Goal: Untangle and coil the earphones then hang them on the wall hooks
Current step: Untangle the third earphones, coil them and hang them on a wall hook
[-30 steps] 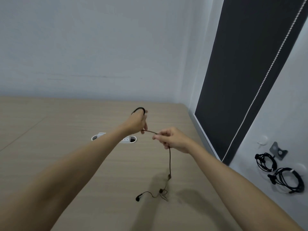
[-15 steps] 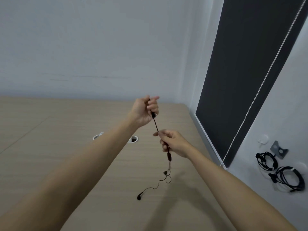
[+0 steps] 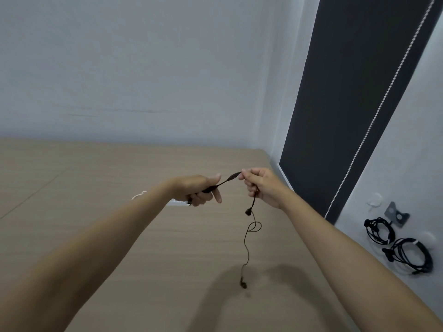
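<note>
Left hand (image 3: 199, 190) is dropping level with right hand (image 3: 262, 185); both are pinching the earphones (image 3: 225, 182), earbuds dangling toward 6 o'clock, seemingly above the table (image 3: 96, 188).

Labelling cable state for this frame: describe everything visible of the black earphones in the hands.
The black earphones are a thin, flexible wired set. A stretch that looks thicker, perhaps from blur, runs taut between the left hand, which grips it, and the right hand, which pinches it. Below the right hand the wire hangs with one small loop. The upper earbud dangles just under that hand. The lower earbud hangs low over the table; contact is unclear. Not yet coiled.
</note>
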Action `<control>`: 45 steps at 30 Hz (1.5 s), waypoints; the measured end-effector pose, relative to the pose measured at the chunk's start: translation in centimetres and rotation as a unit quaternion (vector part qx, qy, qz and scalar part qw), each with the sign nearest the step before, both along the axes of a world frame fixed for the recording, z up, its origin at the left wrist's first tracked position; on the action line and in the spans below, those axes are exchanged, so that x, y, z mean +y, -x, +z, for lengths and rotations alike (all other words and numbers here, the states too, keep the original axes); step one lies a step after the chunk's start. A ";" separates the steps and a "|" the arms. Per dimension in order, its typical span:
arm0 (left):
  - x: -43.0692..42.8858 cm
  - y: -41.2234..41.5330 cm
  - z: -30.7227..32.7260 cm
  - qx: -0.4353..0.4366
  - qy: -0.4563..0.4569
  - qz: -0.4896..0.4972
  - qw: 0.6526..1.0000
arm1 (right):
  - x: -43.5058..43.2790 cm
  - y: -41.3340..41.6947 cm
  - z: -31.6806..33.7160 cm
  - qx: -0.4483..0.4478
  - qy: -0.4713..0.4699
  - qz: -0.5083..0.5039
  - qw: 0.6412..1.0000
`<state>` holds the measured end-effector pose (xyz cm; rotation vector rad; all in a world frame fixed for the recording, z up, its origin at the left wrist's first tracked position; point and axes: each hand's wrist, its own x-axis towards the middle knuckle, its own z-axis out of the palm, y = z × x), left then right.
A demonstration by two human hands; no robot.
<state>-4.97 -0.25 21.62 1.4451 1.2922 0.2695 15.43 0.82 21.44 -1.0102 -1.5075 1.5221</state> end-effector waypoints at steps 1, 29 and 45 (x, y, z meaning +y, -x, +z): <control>-0.3 0.0 0.3 -0.068 0.049 -0.002 0.996 | 0.2 -0.1 -0.1 -0.003 -0.009 -0.013 1.000; 0.0 -2.2 0.1 -0.011 0.013 0.022 1.000 | -0.1 1.2 -1.1 -0.267 -0.209 0.026 0.940; 1.7 -3.5 2.2 -0.526 0.073 0.248 0.810 | -0.5 2.9 -6.9 -0.200 -0.184 -0.019 0.962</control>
